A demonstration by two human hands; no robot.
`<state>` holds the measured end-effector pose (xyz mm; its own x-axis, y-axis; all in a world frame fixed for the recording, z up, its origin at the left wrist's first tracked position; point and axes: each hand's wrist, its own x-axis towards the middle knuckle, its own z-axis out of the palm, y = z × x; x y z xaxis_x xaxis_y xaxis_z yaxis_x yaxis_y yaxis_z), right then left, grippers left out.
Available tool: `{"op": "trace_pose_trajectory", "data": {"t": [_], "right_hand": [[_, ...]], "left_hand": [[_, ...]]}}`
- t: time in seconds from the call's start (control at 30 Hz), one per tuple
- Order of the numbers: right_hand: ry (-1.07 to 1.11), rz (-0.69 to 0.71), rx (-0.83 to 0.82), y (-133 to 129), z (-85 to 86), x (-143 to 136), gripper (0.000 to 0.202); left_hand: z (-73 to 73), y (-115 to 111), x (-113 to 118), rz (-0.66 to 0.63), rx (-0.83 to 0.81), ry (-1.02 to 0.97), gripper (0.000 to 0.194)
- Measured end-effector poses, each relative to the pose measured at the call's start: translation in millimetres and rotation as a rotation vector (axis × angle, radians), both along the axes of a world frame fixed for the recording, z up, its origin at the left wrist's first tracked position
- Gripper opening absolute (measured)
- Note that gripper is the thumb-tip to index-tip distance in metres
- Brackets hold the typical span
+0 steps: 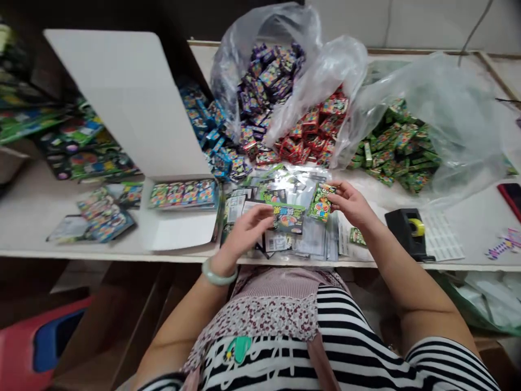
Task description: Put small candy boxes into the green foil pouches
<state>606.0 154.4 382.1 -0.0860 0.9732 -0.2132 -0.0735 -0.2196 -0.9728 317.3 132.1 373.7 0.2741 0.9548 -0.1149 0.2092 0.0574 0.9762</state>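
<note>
My right hand [353,205] pinches the edge of a small green printed packet [319,202] over the pile in front of me. The fingers of my left hand [249,232] are closed at the left end of a black and green printed card [290,219]; a jade-coloured bangle [220,272] circles that wrist. Beneath both hands lies a spread of clear plastic sleeves [311,239] with printed cards among them. To the left, an open white box [183,228] has its lid raised and a row of colourful packets [183,194] along its back.
Clear bags hold purple packets [264,81], red packets [311,133] and green packets [396,146] along the back. Blue packets [215,141] lie beside them. A black tape dispenser [407,233] stands on a label sheet [443,236] at right. Stacked packets [103,214] sit left of the box.
</note>
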Motion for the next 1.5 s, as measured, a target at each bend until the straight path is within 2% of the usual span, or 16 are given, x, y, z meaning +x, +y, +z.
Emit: {"op": "trace_pose_trajectory", "data": {"t": [0.07, 0.17, 0.33, 0.4, 0.47, 0.53, 0.6, 0.7, 0.77, 0.83, 0.93, 1.07, 1.17, 1.27, 1.37, 1.5], "right_hand": [[-0.064, 0.037, 0.031, -3, -1.5, -22, 0.046], [-0.116, 0.011, 0.050, -9, -5.9, -42, 0.046], [0.049, -0.069, -0.054, -19, -16.1, -52, 0.045], [0.135, -0.032, -0.147, -26, -20.6, -56, 0.043], [0.123, 0.075, -0.180, -36, -23.1, -59, 0.038], [-0.036, 0.213, -0.075, -45, -21.9, -57, 0.032], [-0.315, 0.273, 0.185, -49, -16.6, -52, 0.040], [-0.715, 0.348, 0.612, -45, -6.3, -44, 0.071], [-0.856, 0.501, 0.754, -40, -1.7, -44, 0.079], [-0.896, 0.576, 0.821, -37, -0.1, -44, 0.077], [-0.865, 0.481, 0.856, -34, -2.6, -33, 0.076], [-0.866, 0.180, 0.754, -33, -13.6, -3, 0.076], [-0.943, 0.167, 0.719, -35, -24.6, 9, 0.071], [-1.057, 0.121, 0.732, -38, -28.5, 5, 0.068], [-1.132, 0.017, 0.727, -39, -22.8, -4, 0.071], [-1.170, 0.112, 0.763, -42, -13.0, -11, 0.072]], "left_hand": [[-2.6, 0, 22, -0.128, -0.130, -0.163, 0.043], [-14.7, 0, 42, -0.146, -0.222, -0.335, 0.048], [-29.2, -4, 46, -0.075, -0.283, -0.399, 0.051], [-29.7, -4, 44, 0.004, -0.247, -0.420, 0.046], [-28.2, -2, 40, 0.127, -0.216, -0.464, 0.042], [-25.8, 2, 33, 0.235, -0.219, -0.515, 0.040], [-24.0, 4, 26, 0.253, -0.222, -0.513, 0.039], [-24.2, 2, 25, 0.124, -0.165, -0.388, 0.035], [-25.7, -1, 31, 0.031, -0.112, -0.313, 0.034], [-26.9, -4, 34, -0.031, -0.071, -0.272, 0.036], [-26.6, 1, 25, -0.115, 0.082, -0.124, 0.051], [-29.4, 19, -5, -0.353, 0.457, 0.371, 0.092], [-36.3, 32, -15, -0.524, 0.536, 0.649, 0.100], [-38.1, 38, -15, -0.537, 0.589, 0.741, 0.098], [-29.9, 38, -16, -0.480, 0.679, 0.724, 0.100], [-16.4, 33, -23, -0.470, 0.744, 0.690, 0.099]]}}
